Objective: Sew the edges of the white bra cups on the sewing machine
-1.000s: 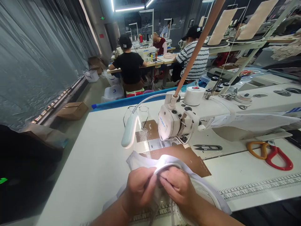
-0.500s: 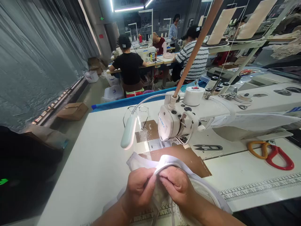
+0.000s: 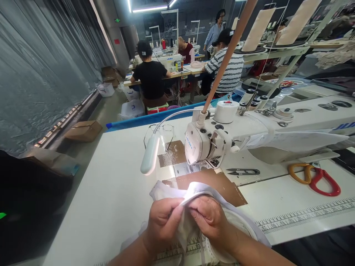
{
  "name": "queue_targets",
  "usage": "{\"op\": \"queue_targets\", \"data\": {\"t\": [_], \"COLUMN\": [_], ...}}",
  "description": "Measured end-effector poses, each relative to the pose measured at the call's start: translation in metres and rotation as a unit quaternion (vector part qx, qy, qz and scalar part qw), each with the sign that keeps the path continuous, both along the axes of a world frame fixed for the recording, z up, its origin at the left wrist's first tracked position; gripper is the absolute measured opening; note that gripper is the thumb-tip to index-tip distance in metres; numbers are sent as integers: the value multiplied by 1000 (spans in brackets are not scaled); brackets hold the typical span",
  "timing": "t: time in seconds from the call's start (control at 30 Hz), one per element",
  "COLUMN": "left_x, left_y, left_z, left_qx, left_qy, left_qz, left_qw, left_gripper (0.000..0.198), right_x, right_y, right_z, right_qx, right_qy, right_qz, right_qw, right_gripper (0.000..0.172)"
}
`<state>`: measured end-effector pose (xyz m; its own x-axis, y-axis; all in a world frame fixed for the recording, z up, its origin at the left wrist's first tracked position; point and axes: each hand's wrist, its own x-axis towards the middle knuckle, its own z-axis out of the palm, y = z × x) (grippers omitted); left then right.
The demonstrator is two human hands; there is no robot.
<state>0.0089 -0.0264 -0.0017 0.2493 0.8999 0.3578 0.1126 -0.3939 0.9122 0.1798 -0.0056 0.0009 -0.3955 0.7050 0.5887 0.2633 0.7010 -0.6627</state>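
Note:
A white fabric piece with a banded edge (image 3: 198, 187), perhaps a bra, is pinched between both my hands at the front of the table. My left hand (image 3: 165, 218) is closed, thumb and fingers gripping the band from the left. Close beside it, my right hand (image 3: 209, 216) is closed on the same band, knuckles up. The rest of the piece hangs below and to the right, partly hidden by my hands and forearms. Just beyond lies the sewing machine (image 3: 198, 142), its needle area over a brown plate (image 3: 205, 181); the cloth is apart from the needle.
Thread snips (image 3: 244, 172) and scissors with orange and red handles (image 3: 324, 181) lie to the right. A lit lamp (image 3: 149, 155) hangs over the table, with eyeglasses (image 3: 168, 128) behind it. A printed ruler (image 3: 305, 214) runs along the front edge. People sit at machines ahead.
My hands keep the same pinch on the white fabric, nearly still. The view has shifted slightly. In the background, a standing person has come nearer and to the right.

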Motion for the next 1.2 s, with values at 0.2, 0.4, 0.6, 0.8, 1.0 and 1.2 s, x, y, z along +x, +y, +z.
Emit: {"op": "queue_targets", "data": {"t": [0.2, 0.4, 0.6, 0.8, 1.0, 1.2], "left_x": [3, 0, -3, -2, -1, -2], "left_y": [1, 0, 0, 1, 2, 1], "left_z": [-1, -9, -14, -10, -11, -8], "left_qx": [0, 39, 177, 264, 313, 300], "left_qy": [-4, 32, 124, 190, 208, 226], "left_qz": [8, 36, 79, 114, 127, 116], "left_qw": [1000, 998, 973, 939, 918, 920], "left_gripper": [25, 22, 30, 34, 35, 38], "right_x": [-5, -5, -6, -11, -12, -12], "right_y": [-1, -2, -1, 0, 1, 0], "right_z": [2, 0, -4, -7, -6, -2], "right_qx": [-32, -47, -37, -16, -21, -59], "right_qy": [-2, 6, -16, -9, 7, 11], "right_qz": [-16, -8, -32, -67, -64, -52], "right_qw": [999, 999, 999, 998, 998, 997], "right_gripper": [17, 16, 18, 19, 20, 21]}}
